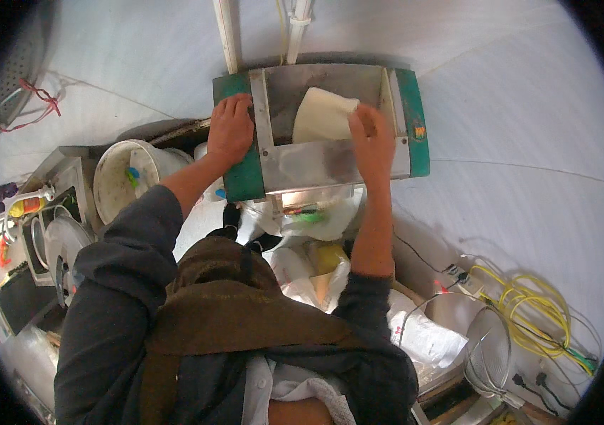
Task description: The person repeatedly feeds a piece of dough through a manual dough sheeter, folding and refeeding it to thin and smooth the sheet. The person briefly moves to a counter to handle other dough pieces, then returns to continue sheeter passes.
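Note:
A metal machine with green end covers (309, 161) and an open trough on top stands in front of me against the wall. In the trough, a pale sheet of dough (318, 117) stands tilted, its lower edge down inside. My right hand (373, 138) is closed in a pinch at the sheet's upper right corner. On the machine's left green cover lies my left hand (232, 129), palm down, fingers stretched toward the far edge and holding nothing. The inside of the trough below the dough is hidden.
A dirty white bucket (119, 173) stands left of the machine, near a metal sink unit (68, 177). To the right are a coiled yellow cable (539, 304), a power strip (463, 280) and a wire strainer (488, 347). White plastic bags (426, 336) lie below.

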`<state>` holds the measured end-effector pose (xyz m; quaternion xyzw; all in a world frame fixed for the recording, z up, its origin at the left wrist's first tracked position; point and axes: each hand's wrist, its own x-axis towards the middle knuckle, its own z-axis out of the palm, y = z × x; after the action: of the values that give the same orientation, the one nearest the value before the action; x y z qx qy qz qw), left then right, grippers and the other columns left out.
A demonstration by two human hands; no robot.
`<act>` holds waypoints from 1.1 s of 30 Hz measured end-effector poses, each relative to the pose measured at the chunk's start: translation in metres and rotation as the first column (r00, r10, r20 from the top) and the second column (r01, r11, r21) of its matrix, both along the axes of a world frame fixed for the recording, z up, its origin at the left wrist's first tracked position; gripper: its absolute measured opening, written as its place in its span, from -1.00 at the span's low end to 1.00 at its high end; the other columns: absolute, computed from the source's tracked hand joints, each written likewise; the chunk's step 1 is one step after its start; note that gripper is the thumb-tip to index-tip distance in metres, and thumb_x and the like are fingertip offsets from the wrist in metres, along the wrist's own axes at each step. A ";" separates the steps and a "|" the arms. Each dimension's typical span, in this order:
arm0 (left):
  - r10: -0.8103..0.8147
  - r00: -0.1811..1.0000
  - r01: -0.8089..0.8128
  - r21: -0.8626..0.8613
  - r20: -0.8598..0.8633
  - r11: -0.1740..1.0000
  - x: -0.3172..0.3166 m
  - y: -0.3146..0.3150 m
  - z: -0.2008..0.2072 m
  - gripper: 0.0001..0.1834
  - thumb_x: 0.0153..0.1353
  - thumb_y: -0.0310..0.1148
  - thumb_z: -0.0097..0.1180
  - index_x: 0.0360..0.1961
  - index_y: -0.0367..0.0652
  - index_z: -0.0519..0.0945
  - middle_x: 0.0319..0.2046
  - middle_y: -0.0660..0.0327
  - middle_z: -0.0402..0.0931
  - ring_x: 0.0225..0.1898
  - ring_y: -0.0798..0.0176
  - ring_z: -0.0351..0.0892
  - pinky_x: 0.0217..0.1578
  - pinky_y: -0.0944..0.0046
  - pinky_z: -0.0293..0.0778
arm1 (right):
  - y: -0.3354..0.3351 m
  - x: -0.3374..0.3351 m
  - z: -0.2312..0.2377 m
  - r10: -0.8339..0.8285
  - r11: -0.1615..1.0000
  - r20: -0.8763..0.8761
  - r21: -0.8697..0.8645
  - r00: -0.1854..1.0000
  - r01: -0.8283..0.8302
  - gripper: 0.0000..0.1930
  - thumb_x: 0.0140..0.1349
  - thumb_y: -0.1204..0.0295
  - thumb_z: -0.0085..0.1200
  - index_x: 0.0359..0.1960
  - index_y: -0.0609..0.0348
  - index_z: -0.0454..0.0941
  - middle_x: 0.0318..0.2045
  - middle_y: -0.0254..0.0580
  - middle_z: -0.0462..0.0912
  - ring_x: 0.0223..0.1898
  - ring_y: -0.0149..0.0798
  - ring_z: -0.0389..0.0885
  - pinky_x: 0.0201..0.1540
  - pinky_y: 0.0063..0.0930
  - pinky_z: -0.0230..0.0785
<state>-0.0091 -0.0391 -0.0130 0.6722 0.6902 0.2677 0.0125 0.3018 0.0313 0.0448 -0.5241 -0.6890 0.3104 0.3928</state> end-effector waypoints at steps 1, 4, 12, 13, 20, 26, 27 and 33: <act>0.012 1.000 -0.011 0.021 -0.021 1.000 -0.002 0.000 -0.003 -0.67 0.31 -0.50 0.12 0.10 -0.16 0.53 0.19 0.11 0.54 0.20 -0.12 0.49 0.26 -0.10 0.40 | -0.029 0.003 0.012 -0.075 0.944 -0.404 -0.323 0.912 -0.066 -0.54 0.48 0.18 0.28 0.20 0.30 0.60 -0.05 -0.06 0.74 -0.06 -0.10 0.74 0.00 -0.22 0.62; 0.018 0.998 -0.015 0.054 -0.055 0.998 -0.001 0.001 -0.010 -0.67 0.31 -0.50 0.11 0.10 -0.16 0.53 0.20 0.11 0.54 0.20 -0.12 0.49 0.25 -0.10 0.41 | -0.097 0.062 -0.054 -0.211 0.829 -0.922 -0.345 0.325 -0.441 -0.63 0.57 0.21 0.15 0.19 0.22 0.62 -0.05 -0.13 0.75 -0.03 -0.19 0.74 -0.03 -0.32 0.63; 0.009 0.999 -0.011 -0.058 -0.032 0.998 0.004 -0.003 0.008 -0.64 0.28 -0.51 0.12 0.12 -0.18 0.52 0.19 0.09 0.53 0.22 -0.15 0.47 0.25 -0.11 0.40 | -0.133 0.043 -0.239 -0.779 0.619 -0.604 -0.698 -0.166 -0.361 -0.57 0.62 0.17 -0.03 0.34 0.17 0.49 0.23 -0.05 0.61 0.24 0.02 0.57 0.31 0.05 0.48; 0.007 1.000 -0.008 -0.050 -0.013 0.999 0.005 0.000 0.007 -0.64 0.28 -0.50 0.12 0.12 -0.18 0.52 0.19 0.09 0.53 0.21 -0.15 0.47 0.25 -0.11 0.40 | -0.120 0.037 -0.249 -0.755 0.646 -0.632 -0.670 -0.176 -0.367 -0.51 0.63 0.13 -0.07 0.40 0.18 0.42 0.33 -0.01 0.52 0.34 0.05 0.47 0.42 0.10 0.35; -0.019 1.000 0.020 -0.010 0.009 1.000 0.000 0.002 0.001 -0.64 0.27 -0.51 0.13 0.11 -0.17 0.52 0.18 0.07 0.53 0.21 -0.15 0.47 0.24 -0.12 0.39 | -0.079 0.011 -0.298 -0.632 0.758 -0.753 -0.551 -0.183 -0.349 -0.44 0.63 0.04 -0.11 0.46 0.15 0.36 0.41 -0.05 0.46 0.40 0.04 0.42 0.47 0.10 0.29; -0.019 1.000 0.019 -0.014 -0.002 1.000 0.002 -0.004 0.009 -0.65 0.27 -0.51 0.12 0.09 -0.17 0.51 0.19 0.09 0.53 0.20 -0.15 0.47 0.24 -0.12 0.39 | -0.082 0.013 -0.338 -0.559 0.796 -0.812 -0.467 -0.170 -0.384 -0.46 0.63 0.02 -0.11 0.42 0.13 0.42 0.34 -0.11 0.53 0.33 0.00 0.50 0.37 0.02 0.42; -0.025 1.000 0.025 -0.010 -0.001 1.000 0.003 -0.005 0.010 -0.66 0.27 -0.51 0.12 0.09 -0.17 0.51 0.19 0.10 0.53 0.20 -0.15 0.47 0.24 -0.12 0.39 | -0.085 0.015 -0.344 -0.545 0.802 -0.822 -0.453 -0.165 -0.390 -0.46 0.63 0.02 -0.11 0.41 0.12 0.42 0.33 -0.13 0.54 0.32 -0.01 0.51 0.35 0.01 0.44; -0.044 0.998 0.043 -0.017 -0.036 0.999 0.010 0.003 0.008 -0.66 0.28 -0.52 0.11 0.10 -0.17 0.51 0.20 0.11 0.53 0.20 -0.14 0.47 0.24 -0.11 0.40 | -0.120 0.037 -0.370 -0.578 0.782 -0.806 -0.505 -0.125 -0.365 -0.52 0.62 0.07 -0.04 0.36 0.11 0.48 0.24 -0.18 0.62 0.22 -0.08 0.60 0.24 -0.11 0.57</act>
<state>0.0012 -0.0361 -0.0053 0.6916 0.6778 0.2494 0.0113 0.3388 -0.0886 -0.3257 -0.2609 0.0388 0.7526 0.6033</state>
